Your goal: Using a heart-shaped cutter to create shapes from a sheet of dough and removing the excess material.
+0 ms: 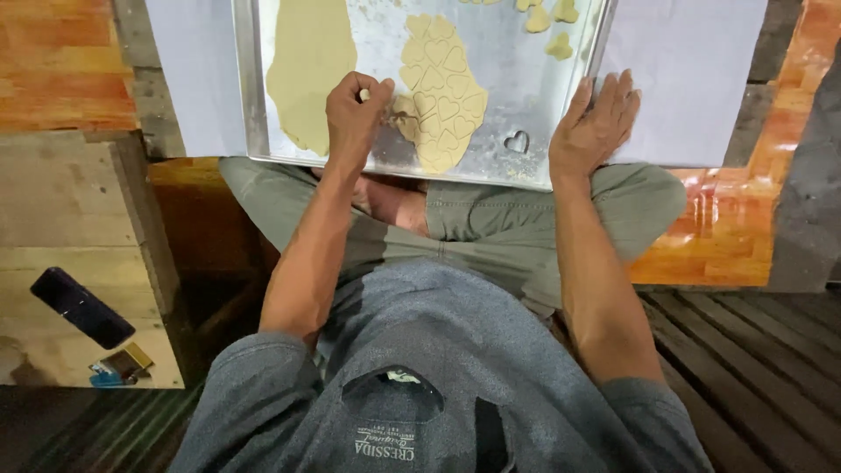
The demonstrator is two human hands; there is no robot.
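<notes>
Stamped dough sheet (442, 88) lies mid-tray, covered in heart outlines, most not lifted out. Left hand (355, 114) is pinched on a small dough scrap at its edge; right hand (596, 123) rests flat and empty on the metal tray (543, 96) rim. Heart cutter (517, 141) idle beside it — plain dough sheet (307, 70) uncut, few cut hearts (547, 22) set aside.

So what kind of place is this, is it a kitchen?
Probably a home, not a proper kitchen. The person sits cross-legged on a wooden floor, working on a metal baking tray with rolled dough marked in hearts and a heart-shaped cutter.
</notes>
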